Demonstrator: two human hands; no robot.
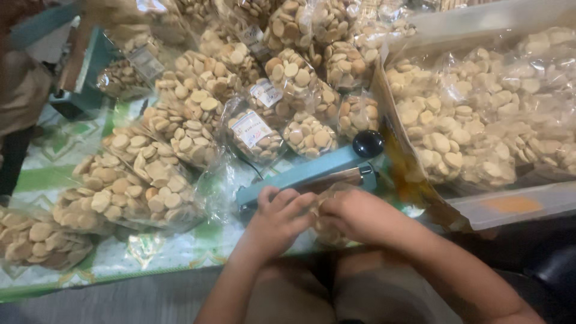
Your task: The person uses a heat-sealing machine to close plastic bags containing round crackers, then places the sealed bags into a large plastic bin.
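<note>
- Clear plastic crinkles under my two hands: my left hand (277, 217) and right hand (354, 215) both close around one small bag of biscuits (329, 231), held just in front of me.
- One blue heat sealer (312, 174) lies touching it beyond my fingers, with one black knob (368, 143).
- Past that, sealed cookie bags (198, 114) are heaped on the patterned mat (60, 174), too many to count.
- One large open sack (480, 120) sits far right.

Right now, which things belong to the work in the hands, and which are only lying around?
In use: left hand, right hand, small cookie bag held between them, blue heat sealer.

Lying about: sealed cookie bags, big bag of loose cookies, patterned mat.
</note>
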